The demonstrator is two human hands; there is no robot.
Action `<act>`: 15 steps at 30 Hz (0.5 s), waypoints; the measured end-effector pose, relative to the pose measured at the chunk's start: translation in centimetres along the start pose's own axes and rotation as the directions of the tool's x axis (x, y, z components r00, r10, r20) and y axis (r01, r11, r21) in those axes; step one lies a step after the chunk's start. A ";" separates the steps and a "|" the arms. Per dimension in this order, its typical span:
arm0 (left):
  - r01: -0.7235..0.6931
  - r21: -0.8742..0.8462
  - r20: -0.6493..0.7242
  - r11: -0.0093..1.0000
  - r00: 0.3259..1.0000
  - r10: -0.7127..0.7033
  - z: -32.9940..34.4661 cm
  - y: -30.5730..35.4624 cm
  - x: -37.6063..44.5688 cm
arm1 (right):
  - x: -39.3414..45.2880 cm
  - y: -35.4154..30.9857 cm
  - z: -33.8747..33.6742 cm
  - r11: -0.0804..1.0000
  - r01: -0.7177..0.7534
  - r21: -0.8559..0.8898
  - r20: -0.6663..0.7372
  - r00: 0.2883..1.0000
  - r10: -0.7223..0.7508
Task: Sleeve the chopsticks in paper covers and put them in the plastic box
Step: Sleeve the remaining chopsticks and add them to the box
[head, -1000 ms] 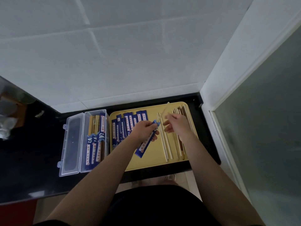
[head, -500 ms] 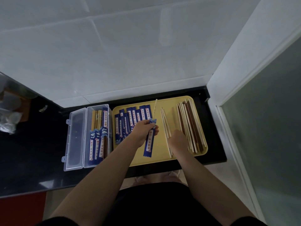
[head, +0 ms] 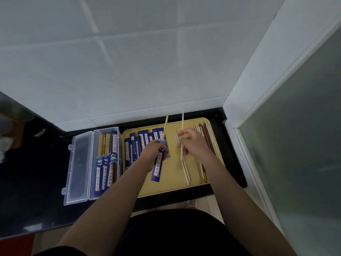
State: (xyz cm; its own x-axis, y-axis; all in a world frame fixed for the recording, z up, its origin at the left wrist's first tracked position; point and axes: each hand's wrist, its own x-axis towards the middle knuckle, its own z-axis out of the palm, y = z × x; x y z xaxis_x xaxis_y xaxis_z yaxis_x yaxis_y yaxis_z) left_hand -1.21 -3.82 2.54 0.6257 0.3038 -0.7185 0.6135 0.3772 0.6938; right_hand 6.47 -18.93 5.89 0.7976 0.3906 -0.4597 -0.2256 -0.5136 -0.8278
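Note:
My left hand grips a blue paper cover over the yellow tray; one pale chopstick sticks out of the cover's top end. My right hand holds a second pale chopstick upright, a little to the right of the cover. A pile of empty blue covers lies on the tray's left part. Loose pale chopsticks and brown ones lie on the tray's right part. The clear plastic box stands open left of the tray with several sleeved pairs inside.
The box lid lies flat to the left on the black counter. A white tiled wall rises behind the tray. A white frame with frosted glass stands close on the right. Blurred items sit at the far left.
My right hand has lifted from the tray's loose chopsticks with one pale chopstick in it. My left hand has kept the cover with a chopstick in it nearly still.

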 end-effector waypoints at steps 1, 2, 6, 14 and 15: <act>-0.002 0.002 -0.007 1.000 1.000 0.002 0.1 0.2 -0.2 | -0.1 -0.6 -0.2 0.999 0.010 0.041 0.016 1.000 -0.010; 0.000 0.010 -0.022 1.000 1.000 0.000 0.1 0.3 -0.3 | -0.3 -1.2 -0.3 0.996 0.019 0.093 0.029 0.999 -0.022; 0.015 -0.023 -0.041 1.000 0.999 -0.016 -0.1 0.4 -0.7 | -0.6 -3.5 -1.0 0.986 0.098 0.135 -0.007 0.995 -0.098; -0.041 0.083 -0.006 0.996 0.999 0.041 -1.0 0.8 -1.4 | -0.1 -5.6 -1.8 0.962 0.240 0.127 -0.310 0.931 -0.191; -0.043 0.102 -0.003 0.994 0.999 0.044 -1.1 0.8 -1.4 | -0.1 -5.7 -1.7 0.958 0.247 0.148 -0.321 0.928 -0.190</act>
State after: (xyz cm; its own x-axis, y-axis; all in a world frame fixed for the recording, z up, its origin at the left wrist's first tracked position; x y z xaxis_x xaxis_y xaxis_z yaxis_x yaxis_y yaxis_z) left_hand -2.09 -3.00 4.08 0.6505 0.3231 -0.6874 0.6315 0.2728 0.7258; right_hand 8.68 -17.31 11.22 0.9623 0.2150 -0.1664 -0.1019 -0.2824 -0.9539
